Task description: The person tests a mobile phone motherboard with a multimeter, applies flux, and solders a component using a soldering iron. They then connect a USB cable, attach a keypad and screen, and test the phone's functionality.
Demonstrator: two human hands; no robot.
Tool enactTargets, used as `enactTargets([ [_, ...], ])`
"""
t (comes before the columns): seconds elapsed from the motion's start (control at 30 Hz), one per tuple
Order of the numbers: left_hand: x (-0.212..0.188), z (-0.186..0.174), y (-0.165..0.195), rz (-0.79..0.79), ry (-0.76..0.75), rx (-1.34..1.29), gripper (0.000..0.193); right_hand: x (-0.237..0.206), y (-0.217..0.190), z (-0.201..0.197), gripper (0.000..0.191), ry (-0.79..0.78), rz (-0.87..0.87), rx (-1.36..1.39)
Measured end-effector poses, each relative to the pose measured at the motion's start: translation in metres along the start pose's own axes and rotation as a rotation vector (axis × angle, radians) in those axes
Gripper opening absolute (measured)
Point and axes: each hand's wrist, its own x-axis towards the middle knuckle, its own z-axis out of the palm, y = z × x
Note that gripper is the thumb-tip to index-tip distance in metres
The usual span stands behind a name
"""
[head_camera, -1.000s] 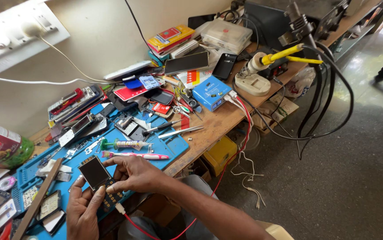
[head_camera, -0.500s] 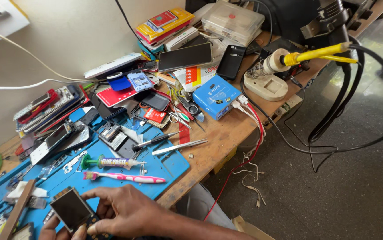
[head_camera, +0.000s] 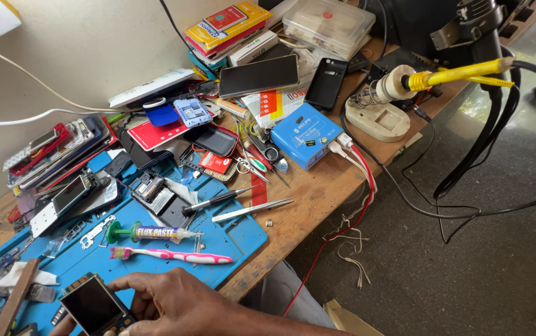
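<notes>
Right hand [head_camera: 178,305] pinches small phone board w/ dark screen [head_camera: 94,306] at blue mat [head_camera: 230,233] front edge, left hand barely in view, can't tell grip; slip could drop it off table [head_camera: 318,193].

Only a bit of the person shows, at bottom edge. Right hand [head_camera: 178,305]: bare, no glove, no ring, no watch or strap visible. Knuckles and finger joints clearly creased; nails short, pale at the tips. Forearm runs off to lower right, bare as far as frame shows, no sleeve or cuff in view. Left hand [head_camera: 62,326]: just a sliver at the bottom-left edge, bare too; rest cut off, can't tell more. Below the table edge, a leg in grey fabric, prob. trousers, plain, no pattern. No other part of the body in view.
</notes>
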Motion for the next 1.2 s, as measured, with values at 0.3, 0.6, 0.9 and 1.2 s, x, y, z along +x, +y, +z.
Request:
enactTargets([
  [0.3,0.002,-0.004,-0.011,0.025,-0.014,-0.026,0.073,0.000,-0.019,0.002,0.069,0.015,0.075,0.017],
  [0.6,-0.079,-0.010,0.087,0.438,-0.101,-0.046,0.031,0.008,-0.013,0.010,0.067,-0.019,0.179,0.147],
  [0.9,-0.100,-0.035,0.122,0.347,-0.170,-0.385,0.048,0.016,-0.030,0.030,0.069,0.100,0.198,-0.022],
  [1.2,-0.100,-0.037,0.115,0.367,-0.179,-0.365,0.048,0.013,-0.025,0.031,0.072,0.130,0.186,-0.035],
])
